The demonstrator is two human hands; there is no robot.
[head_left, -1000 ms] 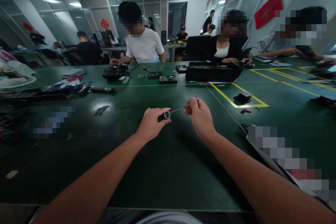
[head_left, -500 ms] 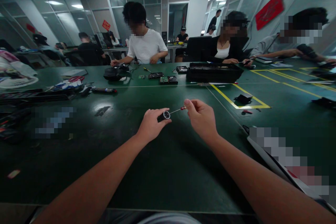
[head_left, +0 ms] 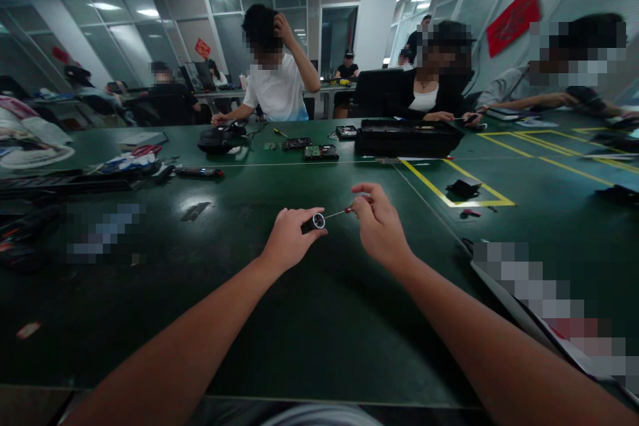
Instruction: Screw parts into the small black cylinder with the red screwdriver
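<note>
My left hand [head_left: 291,237] is closed around a short black cylinder [head_left: 317,220] with a bright silver rim, its round end facing me and to the right. In my right hand [head_left: 380,226] is a small screwdriver [head_left: 348,210] with a red handle and a thin metal shaft. The shaft points left and its tip reaches the cylinder's rimmed end; how far it goes inside I cannot tell. My right thumb is on the handle, while the index finger is raised and bent above it. Both hands are held over the green table.
Scissors with red handles [head_left: 147,150] and a dark pen-like tool [head_left: 198,172] lie at left. Circuit boards [head_left: 321,152] and a long black box [head_left: 408,139] stand ahead. A black piece [head_left: 463,188] lies inside yellow tape. Several people sit or stand around the table.
My right index finger has lifted off the screwdriver handle, and the hand has shifted slightly. My left hand with the cylinder is nearly still. Across the table, a person has raised a hand to their head.
</note>
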